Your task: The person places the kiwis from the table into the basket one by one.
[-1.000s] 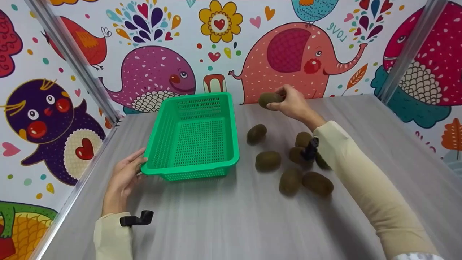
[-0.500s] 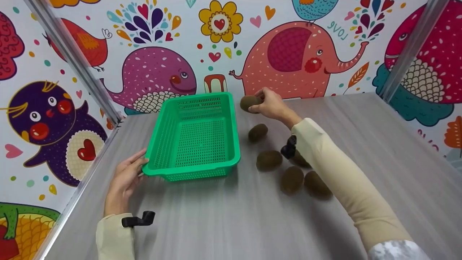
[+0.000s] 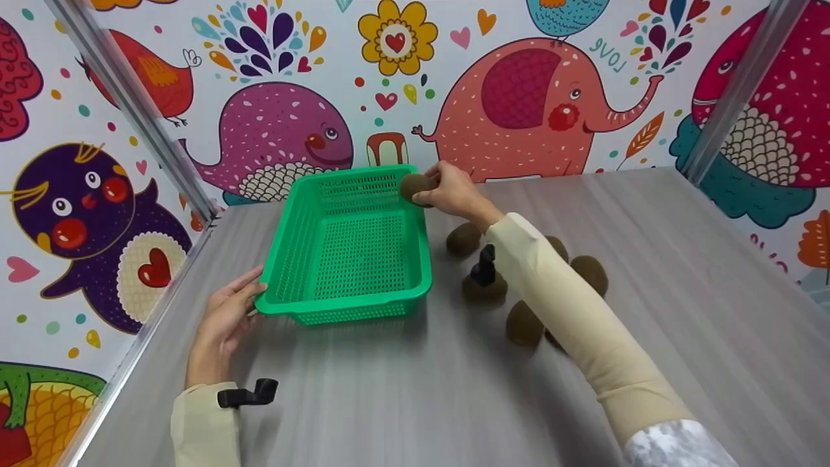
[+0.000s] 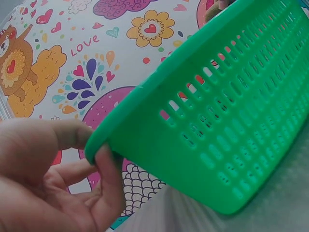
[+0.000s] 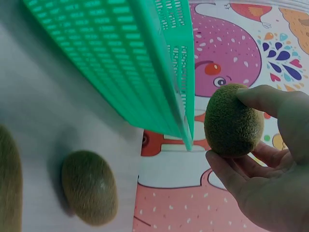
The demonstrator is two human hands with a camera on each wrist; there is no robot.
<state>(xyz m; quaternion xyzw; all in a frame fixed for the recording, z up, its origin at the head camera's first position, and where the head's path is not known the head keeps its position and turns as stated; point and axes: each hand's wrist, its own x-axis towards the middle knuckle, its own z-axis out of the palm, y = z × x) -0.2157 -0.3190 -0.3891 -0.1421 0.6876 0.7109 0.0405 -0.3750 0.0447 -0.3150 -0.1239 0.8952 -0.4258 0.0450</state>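
Observation:
My right hand [image 3: 456,192] holds a brown fuzzy kiwi [image 3: 415,189] between thumb and fingers. In the head view this kiwi overlaps the far right corner of the green plastic basket [image 3: 423,259]. The right wrist view shows the held kiwi [image 5: 233,121] raised beside the basket wall [image 5: 96,53]. At the basket's near left corner, my left hand [image 3: 224,318] pinches the rim; the left wrist view has its thumb and finger on either side of that edge [image 4: 104,142]. No kiwi shows inside the basket.
Several kiwis lie on the grey table right of the basket, among them one kiwi [image 3: 463,239] near its side and another [image 3: 589,275] beyond the right sleeve [image 3: 570,311]. The forearm partly hides others. A cartoon-printed wall [image 3: 389,84] stands behind.
My right hand has carried the kiwi leftward from the back of the table to the basket's far right corner. The left hand stays on the rim.

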